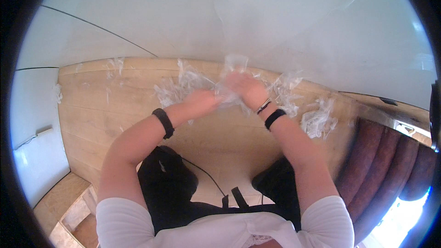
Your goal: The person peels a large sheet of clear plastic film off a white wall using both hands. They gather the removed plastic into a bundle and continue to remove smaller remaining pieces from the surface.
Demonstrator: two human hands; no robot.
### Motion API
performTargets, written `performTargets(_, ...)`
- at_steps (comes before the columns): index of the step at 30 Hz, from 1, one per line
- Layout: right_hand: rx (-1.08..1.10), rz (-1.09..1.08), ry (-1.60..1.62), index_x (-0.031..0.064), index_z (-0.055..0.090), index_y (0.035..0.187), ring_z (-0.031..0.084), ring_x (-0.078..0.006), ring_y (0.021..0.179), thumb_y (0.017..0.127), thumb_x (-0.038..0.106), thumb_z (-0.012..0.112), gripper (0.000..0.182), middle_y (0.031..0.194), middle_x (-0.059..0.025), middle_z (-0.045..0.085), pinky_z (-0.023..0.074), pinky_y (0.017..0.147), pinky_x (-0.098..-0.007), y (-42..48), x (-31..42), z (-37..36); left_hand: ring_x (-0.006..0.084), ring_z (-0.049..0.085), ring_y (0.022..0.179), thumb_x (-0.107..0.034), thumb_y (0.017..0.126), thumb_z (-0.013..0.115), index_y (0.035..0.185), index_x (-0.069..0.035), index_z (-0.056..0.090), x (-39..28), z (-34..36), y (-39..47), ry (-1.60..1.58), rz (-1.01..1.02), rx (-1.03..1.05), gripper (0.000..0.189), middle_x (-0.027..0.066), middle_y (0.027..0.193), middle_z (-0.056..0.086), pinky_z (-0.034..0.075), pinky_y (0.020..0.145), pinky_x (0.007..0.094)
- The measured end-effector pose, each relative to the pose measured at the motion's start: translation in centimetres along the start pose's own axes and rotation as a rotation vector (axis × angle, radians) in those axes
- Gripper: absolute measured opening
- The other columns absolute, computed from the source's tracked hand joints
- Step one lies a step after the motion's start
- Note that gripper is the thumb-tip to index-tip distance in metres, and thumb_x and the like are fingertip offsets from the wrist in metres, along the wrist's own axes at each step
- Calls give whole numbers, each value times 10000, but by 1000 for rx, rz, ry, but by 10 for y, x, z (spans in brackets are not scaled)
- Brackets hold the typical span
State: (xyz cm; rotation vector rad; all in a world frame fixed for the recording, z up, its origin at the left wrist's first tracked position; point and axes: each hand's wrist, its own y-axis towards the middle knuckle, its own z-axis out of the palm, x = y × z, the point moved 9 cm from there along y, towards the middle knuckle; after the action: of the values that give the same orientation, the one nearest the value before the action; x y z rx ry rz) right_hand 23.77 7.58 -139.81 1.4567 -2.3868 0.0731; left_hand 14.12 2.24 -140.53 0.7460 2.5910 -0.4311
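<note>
In the middle of the head view, a crumpled piece of clear plastic film stretches between my hands, its upper end sticking up past the right fingers. My left hand is closed on its left side. Slightly higher, my right hand grips it too. Both hands are blurred and their fingertips are partly hidden. Loose clear film scraps lie just beyond the left hand. More film lies right of my right hand, and a separate bunched clump rests farther right.
Under the scraps is a wooden board surface, with a pale smooth panel rising behind it. Brown padded upholstery stands at the right. A wooden box-like frame is at lower left. A thin dark cable runs between my knees.
</note>
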Motion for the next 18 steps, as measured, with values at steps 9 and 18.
performTargets(9, -277, 625, 547, 58, 635, 1093, 608, -310, 1113, 807, 21, 589, 292, 1168, -144, 651, 474, 936, -441, -15, 16, 7, 314, 663, 799, -245, 868, 580, 1211, -233, 592, 19, -54, 10, -41, 20, -206, 344, 54, 1073, 666, 552, 677, 403)
performTargets(18, -462, 1087, 1343, -23, 608, 1095, 667, -360, 840, 874, 70, 555, 246, 954, -204, 684, 524, 775, -412, -48, -20, 39, 315, 670, 819, -152, 859, 541, 1257, -237, 560, 34, -14, 44, -76, 71, -298, 408, 75, 1088, 674, 550, 681, 416)
